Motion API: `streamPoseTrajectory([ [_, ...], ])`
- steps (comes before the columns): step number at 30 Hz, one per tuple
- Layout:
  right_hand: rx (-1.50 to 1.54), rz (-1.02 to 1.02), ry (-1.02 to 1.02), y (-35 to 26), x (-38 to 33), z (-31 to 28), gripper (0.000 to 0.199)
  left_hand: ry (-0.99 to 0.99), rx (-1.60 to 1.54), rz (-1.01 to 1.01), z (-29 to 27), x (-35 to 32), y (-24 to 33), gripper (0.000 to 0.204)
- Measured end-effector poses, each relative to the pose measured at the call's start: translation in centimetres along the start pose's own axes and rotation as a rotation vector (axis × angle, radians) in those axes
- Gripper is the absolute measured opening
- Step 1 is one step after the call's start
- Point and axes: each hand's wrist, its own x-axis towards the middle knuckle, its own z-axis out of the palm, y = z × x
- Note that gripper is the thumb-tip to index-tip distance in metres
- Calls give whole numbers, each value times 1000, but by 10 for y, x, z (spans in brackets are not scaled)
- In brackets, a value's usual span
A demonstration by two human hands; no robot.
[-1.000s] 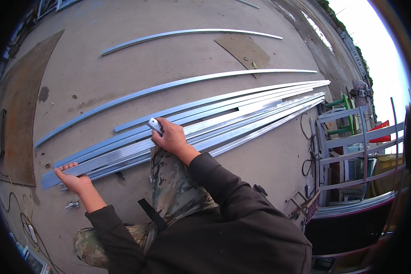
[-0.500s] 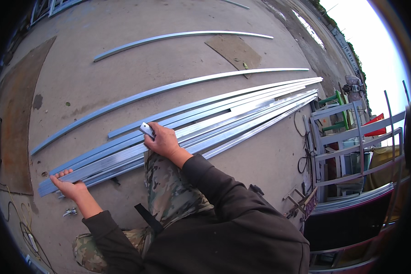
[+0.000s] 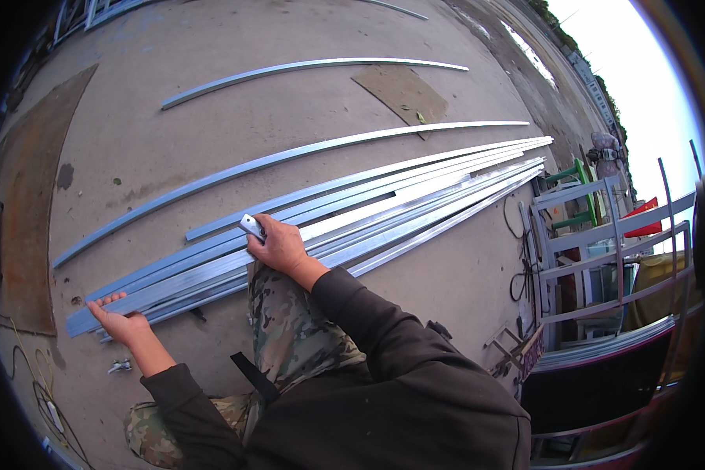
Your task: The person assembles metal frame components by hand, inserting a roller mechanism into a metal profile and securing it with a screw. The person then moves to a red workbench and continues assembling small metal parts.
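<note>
Long silver square metal tubes [image 3: 211, 270] lie side by side in a bundle on the concrete, running from near left to far right. At the bundle's near left end, my left hand [image 3: 125, 321] is closed around a tube's end, thumb and fingertips showing against the metal. Over the middle of the bundle, my right hand [image 3: 282, 244] is closed around a short silver metal piece [image 3: 251, 226] with a small dark hole near its end. My fingers hide the rest of that piece, so its kind cannot be told.
Two single tubes lie beyond: one nearer [image 3: 290, 150], one farther [image 3: 313, 67]. A brown board [image 3: 395, 90] and a rusty sheet [image 3: 35, 180] lie on the floor. Metal frames [image 3: 611, 235] stand at right. Cables [image 3: 51, 407] and small metal fittings [image 3: 121, 366] are at lower left.
The view has shifted slightly, so the farther tubes sit a little lower in the picture. Both hands keep their places and their holds.
</note>
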Motion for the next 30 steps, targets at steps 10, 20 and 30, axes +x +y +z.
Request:
streamPoseTrajectory([
  [10,11,27,-28,0,3,-1,38,21,57,-19,1,0,0,35],
  [20,21,12,19,-1,-2,-4,38,-67,-41,-20,-4,6,-4,31],
  [30,8,14,34,-3,-6,-7,38,-140,-103,-34,-3,1,-2,31],
])
